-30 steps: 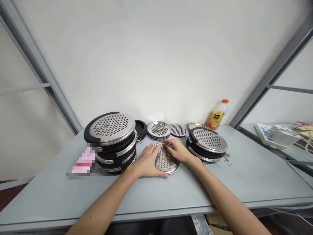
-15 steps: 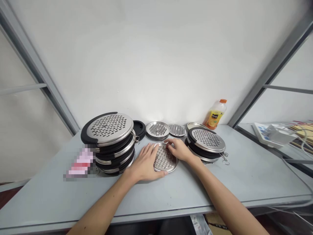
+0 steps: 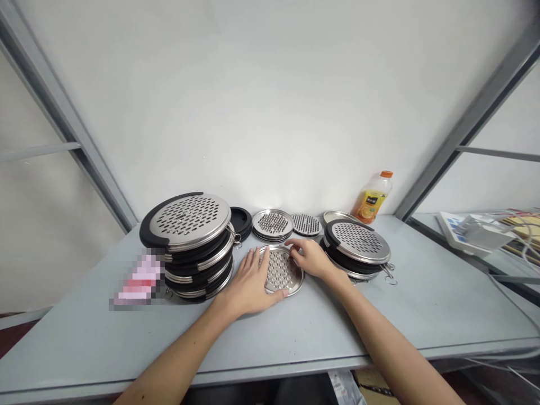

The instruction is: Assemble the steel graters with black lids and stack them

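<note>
A round perforated steel disc (image 3: 282, 271) sits on the grey table (image 3: 270, 326), its near edge tilted up a little. My left hand (image 3: 248, 284) grips its left and near rim, thumb under the front edge and fingers over the top. On the disc's far right rim my right hand (image 3: 311, 257) has its fingers curled. A tall stack of black-rimmed steel graters (image 3: 192, 244) stands to the left. A lower stack of the same graters (image 3: 358, 247) stands to the right.
Behind the disc lie a black ring (image 3: 241, 220), a pile of small perforated discs (image 3: 272, 224), another disc (image 3: 307, 224) and a plain steel lid (image 3: 337, 216). An orange juice bottle (image 3: 373, 198) stands by the wall. A blurred pink item (image 3: 139, 281) lies left. Cables and papers (image 3: 485, 230) lie right.
Both hands have stayed on the disc while it shifted slightly left and its near edge came up off the table.
</note>
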The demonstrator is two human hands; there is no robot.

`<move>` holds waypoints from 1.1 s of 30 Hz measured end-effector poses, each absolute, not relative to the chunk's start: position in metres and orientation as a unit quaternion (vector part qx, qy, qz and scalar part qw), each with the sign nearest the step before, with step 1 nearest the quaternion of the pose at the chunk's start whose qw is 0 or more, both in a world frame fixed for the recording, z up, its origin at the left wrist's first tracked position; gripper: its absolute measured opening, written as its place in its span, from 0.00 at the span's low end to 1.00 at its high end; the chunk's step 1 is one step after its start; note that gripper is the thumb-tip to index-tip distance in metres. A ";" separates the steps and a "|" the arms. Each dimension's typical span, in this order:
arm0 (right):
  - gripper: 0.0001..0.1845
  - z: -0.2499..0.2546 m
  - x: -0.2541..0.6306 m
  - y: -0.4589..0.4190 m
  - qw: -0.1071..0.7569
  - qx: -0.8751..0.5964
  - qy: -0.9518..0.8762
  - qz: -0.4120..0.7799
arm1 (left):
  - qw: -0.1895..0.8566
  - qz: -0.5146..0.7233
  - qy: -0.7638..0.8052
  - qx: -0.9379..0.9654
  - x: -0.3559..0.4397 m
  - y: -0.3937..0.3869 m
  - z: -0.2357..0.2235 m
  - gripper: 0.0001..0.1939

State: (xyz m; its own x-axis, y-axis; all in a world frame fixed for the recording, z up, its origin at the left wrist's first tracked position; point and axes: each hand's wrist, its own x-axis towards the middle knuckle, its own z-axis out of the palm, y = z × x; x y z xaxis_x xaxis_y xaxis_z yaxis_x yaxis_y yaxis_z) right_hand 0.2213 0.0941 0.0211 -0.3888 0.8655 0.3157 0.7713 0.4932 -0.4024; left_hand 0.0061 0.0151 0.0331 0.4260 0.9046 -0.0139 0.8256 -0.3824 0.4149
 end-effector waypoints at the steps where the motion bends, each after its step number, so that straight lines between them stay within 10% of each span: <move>1: 0.16 0.021 0.221 0.094 0.248 -0.495 -0.827 0.093 | 0.185 0.116 0.534 0.816 0.007 0.016 0.031 0.55; 33: 0.05 0.019 0.227 0.100 0.266 -0.352 -0.871 0.215 | 0.218 0.072 0.458 0.859 -0.002 0.026 0.033 0.54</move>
